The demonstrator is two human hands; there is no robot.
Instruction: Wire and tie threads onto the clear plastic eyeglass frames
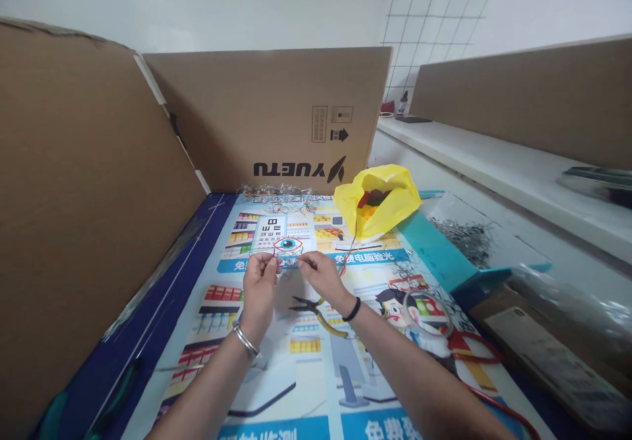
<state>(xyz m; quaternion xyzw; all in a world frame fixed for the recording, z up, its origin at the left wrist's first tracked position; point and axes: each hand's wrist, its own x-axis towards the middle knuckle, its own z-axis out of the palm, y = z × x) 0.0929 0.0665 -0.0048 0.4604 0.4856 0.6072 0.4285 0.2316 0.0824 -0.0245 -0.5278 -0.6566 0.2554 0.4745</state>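
Observation:
My left hand [260, 280] and my right hand [322, 276] face each other over the printed sheet [309, 361], fingertips pinched a short gap apart. A thin red bit shows at the left fingertips, but I cannot make out what either hand holds. Just below my right hand lie pliers [324, 316] with dark jaws and yellow handles, their jaws pointing left. A thin strand runs from near my right hand up toward a yellow bag [409, 193], which gapes and shows red, brown and yellow pieces inside.
Cardboard panels [276, 110] wall the left and back. Tangled wire scraps [281, 191] lie at the back edge. On the right are a teal box [434, 255] with metal bits, a clear ring-shaped roll [428, 313], red-handled scissors [481, 354] and a brown package [548, 354]. A teal-handled tool [118, 394] lies lower left.

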